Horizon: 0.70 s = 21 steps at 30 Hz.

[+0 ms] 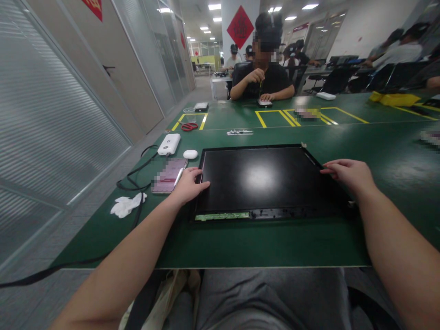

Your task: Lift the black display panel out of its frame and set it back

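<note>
A flat black LCD screen (261, 183) lies face up in a black frame on the green table in front of me. A narrow green circuit board (222, 216) runs along the left part of its near edge. My left hand (188, 187) grips the screen's left edge, its thumb over the top of the frame. At the right edge, my right hand (347, 175) has its fingers pressed together on the frame's rim. Parts of the fingers on both sides are hidden by the hands.
Left of the screen are a phone (169, 176), a white earbud case (190, 154), a white power bank (169, 144) with a black cable, and a crumpled tissue (126, 206). Red-handled scissors (189, 127) lie farther back. Across the table sits a person (263, 78) holding a screwdriver.
</note>
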### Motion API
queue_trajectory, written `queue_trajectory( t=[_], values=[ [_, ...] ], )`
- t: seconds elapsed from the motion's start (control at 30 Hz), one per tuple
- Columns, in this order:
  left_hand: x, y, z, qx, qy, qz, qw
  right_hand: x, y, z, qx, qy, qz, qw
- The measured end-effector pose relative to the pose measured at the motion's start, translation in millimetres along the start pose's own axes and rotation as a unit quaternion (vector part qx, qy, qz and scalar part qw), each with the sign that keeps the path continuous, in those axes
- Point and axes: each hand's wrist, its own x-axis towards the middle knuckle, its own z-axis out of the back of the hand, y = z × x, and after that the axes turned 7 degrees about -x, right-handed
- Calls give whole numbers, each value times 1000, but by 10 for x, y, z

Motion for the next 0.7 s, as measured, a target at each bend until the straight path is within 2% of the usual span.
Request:
queue_trajectory(
  t=[0.1,0.27,0.4,0.57,0.7],
  values=[
    [-9,-42,0,54,5,-16,998,-13,16,-1,25,-1,-34,999],
    [-18,-77,-43,139,2,-71,988,-9,12,9,-6,-8,-35,999],
    [-20,-55,-46,160,8,-92,983,-14,17,18,-5,-4,-26,1000],
    [-53,-106,0,181,13,-97,979,-76,107,27,1,-73,9,997],
    [-79,-169,33,203,-2,-77,976,-81,118,37,8,-89,12,996]
  ],
)
